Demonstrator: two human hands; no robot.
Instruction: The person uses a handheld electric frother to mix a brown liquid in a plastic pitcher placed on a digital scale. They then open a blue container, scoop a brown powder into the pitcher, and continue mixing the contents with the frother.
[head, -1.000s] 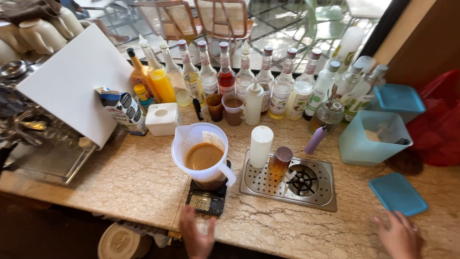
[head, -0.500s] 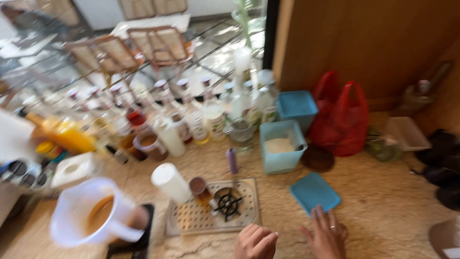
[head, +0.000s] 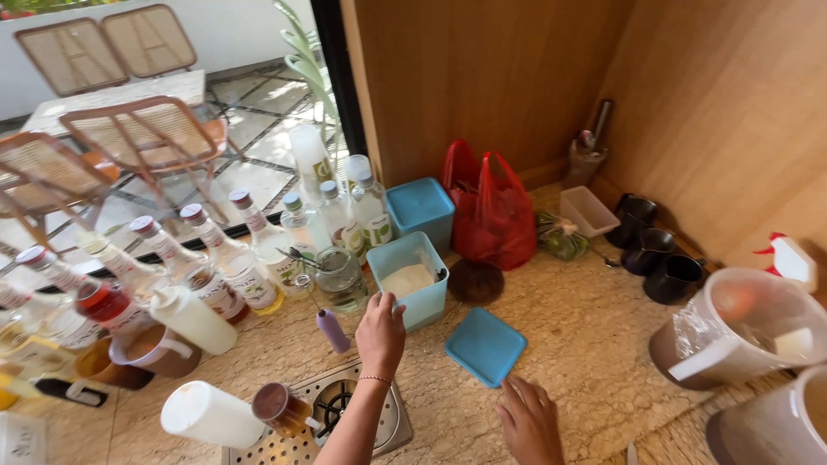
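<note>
Left hand [head: 381, 334] raised over counter [head: 594, 344], fingers [head: 392, 303] loosely curled together, tips touching front rim of open blue container [head: 412, 280] holding white powder. Nothing pinched. Right hand [head: 530, 422] laid flat on counter, fingers spread, tips just beside loose blue lid [head: 485, 346]. Lid lay flat, right of container and slightly nearer the camera. Small purple bottle [head: 332, 331] lay tilted just left of left hand. Red bag [head: 489, 211] stood behind container.

Beyond the hands, warm wooden wall panels [head: 482, 77] meet in a corner; up left, sunlit rattan chairs [head: 142, 129] ring a pale patio table [head: 121, 95]; speckled stone desk [head: 594, 344] underneath.
</note>
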